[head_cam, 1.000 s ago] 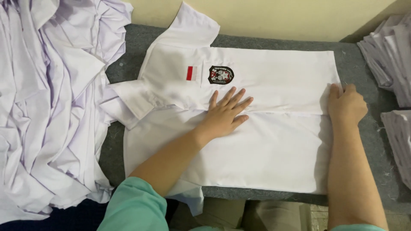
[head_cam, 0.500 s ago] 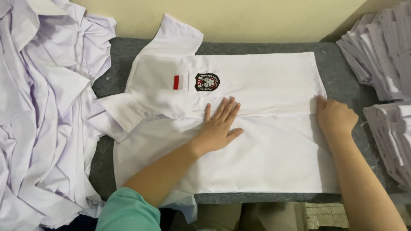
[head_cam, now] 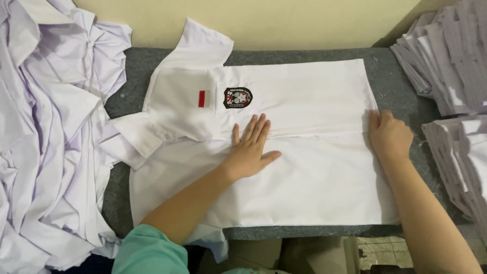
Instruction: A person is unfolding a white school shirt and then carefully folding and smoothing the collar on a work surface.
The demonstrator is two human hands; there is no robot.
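Observation:
A white short-sleeved shirt [head_cam: 304, 96] lies flat on the grey felt-covered table [head_cam: 401, 76], its collar to the left. It carries a small red-and-white flag patch and a dark shield badge on the chest. My left hand [head_cam: 252, 147] presses flat on the shirt's middle, fingers spread, just below the badge. My right hand [head_cam: 389, 136] rests at the shirt's right hem, where the front seam ends, fingers curled over the cloth edge. Whether it pinches the hem or only presses on it is unclear.
A big heap of crumpled white shirts [head_cam: 45, 132] fills the left side. Stacks of folded white shirts [head_cam: 446, 56] stand at the right, with another stack [head_cam: 461, 157] below them. A pale yellow wall [head_cam: 284, 23] runs behind the table.
My view shifted so the shirt sits more to the right and lower. Both hands kept their places on the shirt, the left sliding slightly along the seam.

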